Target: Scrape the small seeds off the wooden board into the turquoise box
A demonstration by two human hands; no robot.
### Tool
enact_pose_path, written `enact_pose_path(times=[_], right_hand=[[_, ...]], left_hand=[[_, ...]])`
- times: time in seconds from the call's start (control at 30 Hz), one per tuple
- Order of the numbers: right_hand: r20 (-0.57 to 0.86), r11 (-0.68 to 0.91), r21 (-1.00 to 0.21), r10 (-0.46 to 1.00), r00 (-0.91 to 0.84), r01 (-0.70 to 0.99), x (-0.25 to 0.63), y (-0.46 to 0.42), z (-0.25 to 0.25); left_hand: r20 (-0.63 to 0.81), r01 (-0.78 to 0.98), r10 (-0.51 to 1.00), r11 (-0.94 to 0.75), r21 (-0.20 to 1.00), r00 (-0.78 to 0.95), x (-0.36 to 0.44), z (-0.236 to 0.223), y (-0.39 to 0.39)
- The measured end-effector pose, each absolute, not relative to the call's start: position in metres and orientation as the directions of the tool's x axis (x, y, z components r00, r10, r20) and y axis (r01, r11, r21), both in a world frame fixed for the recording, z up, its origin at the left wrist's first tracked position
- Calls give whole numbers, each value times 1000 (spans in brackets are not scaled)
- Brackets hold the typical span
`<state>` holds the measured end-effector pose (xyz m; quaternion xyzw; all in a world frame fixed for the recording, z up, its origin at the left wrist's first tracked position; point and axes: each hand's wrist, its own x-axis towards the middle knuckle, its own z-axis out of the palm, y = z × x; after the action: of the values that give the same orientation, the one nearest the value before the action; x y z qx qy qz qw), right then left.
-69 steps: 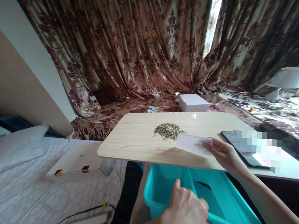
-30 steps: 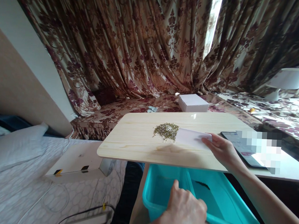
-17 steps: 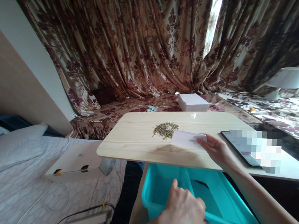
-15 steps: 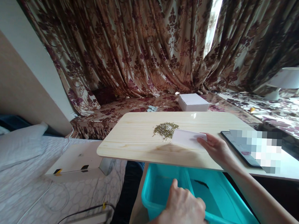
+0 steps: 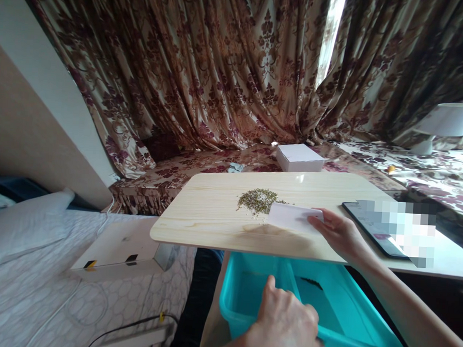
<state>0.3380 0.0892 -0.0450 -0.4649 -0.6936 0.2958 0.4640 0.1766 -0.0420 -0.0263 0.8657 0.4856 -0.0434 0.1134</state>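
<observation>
My right hand [image 5: 339, 233] pinches a white card [image 5: 291, 217] that rests on edge on a pale wooden board [image 5: 209, 216]. The card's left edge touches a small heap of greenish seeds or dried bits [image 5: 258, 200] in the middle of the board. Below the board's front edge, my left hand [image 5: 287, 326] grips the near rim of a turquoise plastic bin [image 5: 348, 317]. The bin has a divider and a few dark bits lie inside it.
A phone with a blurred screen [image 5: 372, 227] lies on the board's right side. A white box [image 5: 299, 157] sits behind the board on patterned cloth. Another flat white box [image 5: 122, 248] lies on the bed at left, with a pillow [image 5: 23, 224]. Patterned curtains [image 5: 221, 64] hang behind.
My right hand slid the card leftward against the heap, then eased it back slightly. The heap has been pushed a little tighter. My left hand stayed on the bin's rim.
</observation>
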Motion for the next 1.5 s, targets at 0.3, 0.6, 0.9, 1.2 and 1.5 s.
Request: enact_pose_path(times=[0.3,0.6,0.9,1.2,1.5], right_hand=[[352,371,-860,929,-119,352,337,87,-42],[311,351,-892,934,-179,284,327,80,-40],[246,298,-925,942,-227,234,319,70,-45],[274,294,-935,954,-126,197,320,75,-35],[314,328,-912,945,-95,247,321,88,-44]], left_hand=[[-230,853,822,-497,159,522,177,-24,-42],[-244,855,819,-492,165,519,176,-20,-42],[-224,853,823,-496,161,521,177,-25,-43],[-214,856,829,-494,149,516,177,-27,-43],[-218,856,828,-492,157,516,175,-27,-43]])
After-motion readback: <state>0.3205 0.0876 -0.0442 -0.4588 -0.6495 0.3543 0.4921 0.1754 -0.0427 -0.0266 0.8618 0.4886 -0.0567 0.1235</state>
